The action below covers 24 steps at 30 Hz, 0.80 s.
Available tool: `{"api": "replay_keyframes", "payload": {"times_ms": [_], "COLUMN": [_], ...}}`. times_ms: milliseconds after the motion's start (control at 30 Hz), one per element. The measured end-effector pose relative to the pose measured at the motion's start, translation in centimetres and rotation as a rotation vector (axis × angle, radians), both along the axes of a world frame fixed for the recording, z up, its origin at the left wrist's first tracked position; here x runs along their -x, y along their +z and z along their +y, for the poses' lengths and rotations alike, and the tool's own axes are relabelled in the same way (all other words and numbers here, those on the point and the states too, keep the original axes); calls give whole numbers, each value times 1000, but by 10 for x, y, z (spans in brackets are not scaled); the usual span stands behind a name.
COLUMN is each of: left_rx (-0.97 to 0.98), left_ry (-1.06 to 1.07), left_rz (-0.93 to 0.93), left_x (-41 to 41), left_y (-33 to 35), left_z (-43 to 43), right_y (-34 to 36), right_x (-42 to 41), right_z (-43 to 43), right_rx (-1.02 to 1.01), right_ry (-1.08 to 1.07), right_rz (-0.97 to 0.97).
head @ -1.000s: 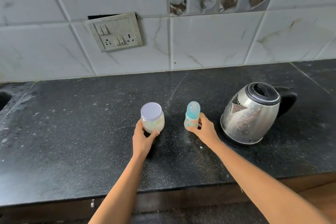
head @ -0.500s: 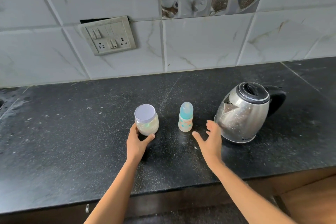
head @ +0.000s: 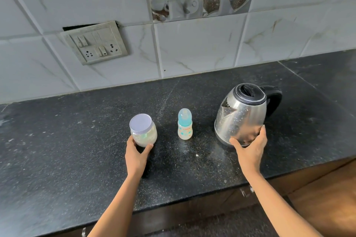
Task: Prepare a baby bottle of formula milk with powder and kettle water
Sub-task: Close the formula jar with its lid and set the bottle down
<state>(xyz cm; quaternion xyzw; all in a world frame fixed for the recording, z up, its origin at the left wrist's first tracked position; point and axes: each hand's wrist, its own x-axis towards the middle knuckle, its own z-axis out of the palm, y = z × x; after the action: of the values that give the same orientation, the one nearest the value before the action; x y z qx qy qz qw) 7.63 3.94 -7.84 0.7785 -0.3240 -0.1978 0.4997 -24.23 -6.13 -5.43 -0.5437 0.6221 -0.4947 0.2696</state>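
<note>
A clear jar of pale powder [head: 143,132] with a lavender lid stands on the black counter [head: 57,150]. My left hand [head: 137,155] cups its near side, thumb and fingers around the base. A small baby bottle [head: 185,124] with a blue cap stands upright, free, between the jar and a steel kettle [head: 240,115] with a black lid and handle. My right hand [head: 250,150] rests with spread fingers against the kettle's lower front; the handle points away to the right.
A tiled wall runs behind the counter, with a switch and socket panel [head: 95,44] at the upper left. The counter's front edge [head: 192,204] lies near my forearms, with brown cabinet fronts below.
My right hand let go of the baby bottle, swung right and now touches the kettle's front. My left hand has stayed on the powder jar.
</note>
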Motion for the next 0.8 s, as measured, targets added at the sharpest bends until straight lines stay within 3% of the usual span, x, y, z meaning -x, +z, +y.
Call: {"api": "replay_keyframes", "payload": {"times_ms": [800], "left_rx": [-73], "left_ry": [-11], "left_rz": [23], "left_x": [-4], "left_y": [7], "left_z": [-5], "right_y": [12], "right_x": [-14], "right_z": [-32], "right_rx": [-19], "right_ry": [60], "right_rz": [10]}}
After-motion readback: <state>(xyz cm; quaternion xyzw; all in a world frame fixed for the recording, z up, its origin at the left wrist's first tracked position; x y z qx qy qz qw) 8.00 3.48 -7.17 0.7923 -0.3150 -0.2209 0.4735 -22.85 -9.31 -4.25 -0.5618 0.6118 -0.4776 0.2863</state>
